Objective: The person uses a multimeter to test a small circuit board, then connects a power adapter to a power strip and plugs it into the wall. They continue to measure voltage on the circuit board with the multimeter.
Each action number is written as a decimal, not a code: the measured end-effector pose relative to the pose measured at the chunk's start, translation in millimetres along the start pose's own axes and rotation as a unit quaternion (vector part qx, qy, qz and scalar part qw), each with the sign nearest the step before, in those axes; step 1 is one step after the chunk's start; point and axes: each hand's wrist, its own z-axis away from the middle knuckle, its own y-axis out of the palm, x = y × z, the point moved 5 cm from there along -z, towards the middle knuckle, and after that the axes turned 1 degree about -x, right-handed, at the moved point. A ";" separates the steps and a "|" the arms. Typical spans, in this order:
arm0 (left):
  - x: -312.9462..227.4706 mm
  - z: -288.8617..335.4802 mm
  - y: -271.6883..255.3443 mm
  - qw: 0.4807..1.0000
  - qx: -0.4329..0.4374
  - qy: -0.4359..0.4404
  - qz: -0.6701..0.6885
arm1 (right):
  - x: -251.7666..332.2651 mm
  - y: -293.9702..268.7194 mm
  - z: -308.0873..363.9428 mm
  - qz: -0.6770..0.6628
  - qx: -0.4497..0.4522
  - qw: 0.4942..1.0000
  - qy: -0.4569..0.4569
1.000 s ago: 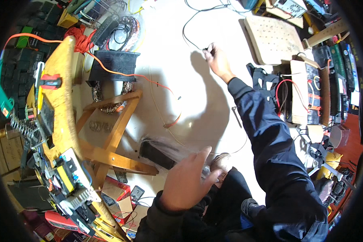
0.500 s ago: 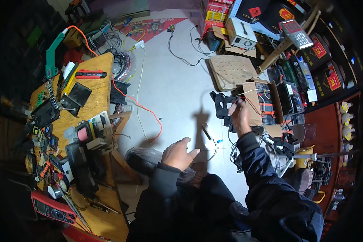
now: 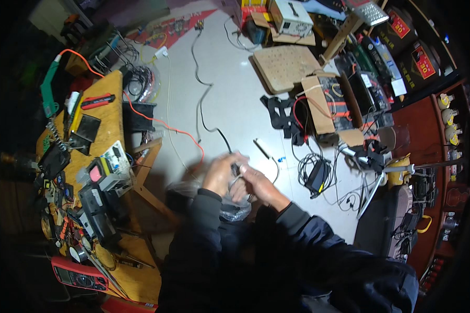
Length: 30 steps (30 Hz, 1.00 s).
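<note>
My left hand (image 3: 218, 176) and my right hand (image 3: 261, 185) have come together in front of my body. Between their fingers is the end of a black cable (image 3: 220, 136), with a small dark piece, perhaps its plug, partly hidden by my thumbs. From my hands the cable winds away over the pale floor towards a small gadget (image 3: 199, 25) at the far side. Just below my hands lies a clear plastic bag (image 3: 234, 210). A short dark rod (image 3: 262, 148) with a thin lead rests on the floor to the right of my hands.
The wooden workbench (image 3: 102, 138) on the left carries tools, a red multimeter (image 3: 80, 274) and a green soldering iron (image 3: 49, 86). To the right are a carton of batteries (image 3: 317, 107), black straps (image 3: 280, 112) and a black power adapter (image 3: 318, 175) amid coiled cables. An orange cord (image 3: 169, 127) crosses the floor.
My right hand has left the straps beside the carton and moved left to meet my left hand. The black cable is now held and stretches nearer to me. The view has shifted somewhat.
</note>
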 end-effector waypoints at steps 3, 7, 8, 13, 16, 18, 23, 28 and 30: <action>-20.4 -2.8 -9.2 0.990 -0.089 0.049 0.102 | -7.2 -68.2 -40.1 0.046 0.016 0.997 -0.059; -32.7 -2.5 -18.5 0.992 -0.101 0.032 0.068 | -32.6 -207.2 -117.3 0.341 -0.272 0.893 -0.111; -33.3 -2.5 -19.4 0.993 -0.100 0.039 0.050 | -36.3 -229.7 -128.9 0.451 -0.323 0.820 -0.143; -37.9 -1.5 -18.4 0.980 -0.058 0.167 -0.095 | -82.1 -274.8 -177.3 0.653 -0.320 0.684 0.046; -31.6 -10.0 -25.0 0.987 -0.099 0.115 -0.055 | -76.4 -256.3 -182.5 0.576 -0.322 0.751 -0.030; -33.7 -14.9 -25.8 0.986 -0.116 0.108 -0.053 | -62.3 -238.9 -178.6 0.513 -0.326 0.793 -0.046; -45.1 -11.0 -15.7 0.977 -0.110 0.121 -0.136 | -7.1 -162.3 -140.1 0.245 -0.227 0.932 -0.144; -45.1 -4.1 -19.1 0.989 -0.099 0.075 -0.084 | 26.3 -81.5 -78.1 0.119 -0.062 0.990 -0.043; -45.5 -4.8 -20.7 0.986 -0.090 0.110 -0.083 | 32.6 -57.5 -61.4 0.139 -0.074 0.986 -0.053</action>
